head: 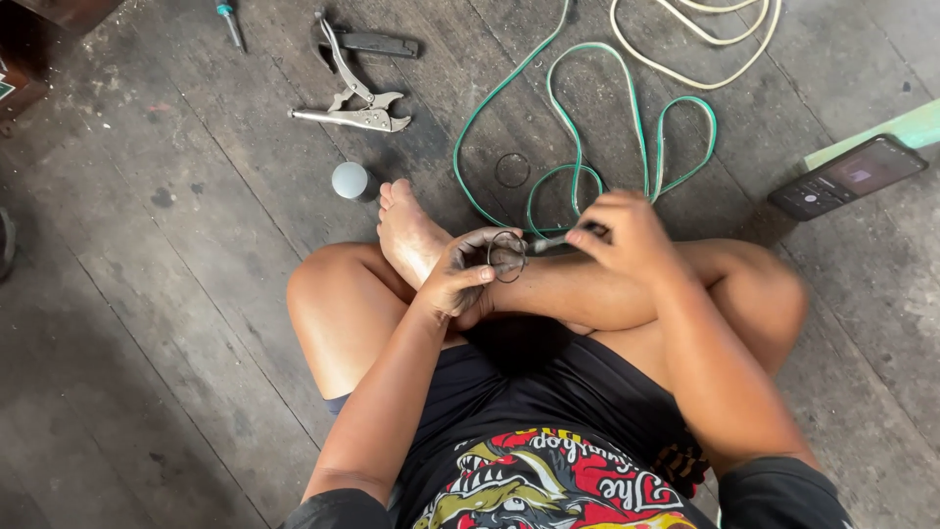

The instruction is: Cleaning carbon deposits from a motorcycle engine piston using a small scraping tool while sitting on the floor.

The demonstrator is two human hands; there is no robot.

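I sit cross-legged on a dark wooden floor. My left hand [468,274] is grimy and pinches a thin dark ring [507,256] between thumb and fingers, just above my shin. My right hand [627,235] grips a slim metal tool [548,242] whose tip points at the ring. A second thin ring [512,169] lies flat on the floor beyond my hands.
Locking pliers [354,106] and a dark tool [377,43] lie at the top. A small screwdriver [230,22] is nearby. A grey round cap [350,180] stands by my foot. Green cable [587,127] and cream cable [700,44] loop ahead. A phone [847,176] rests at right.
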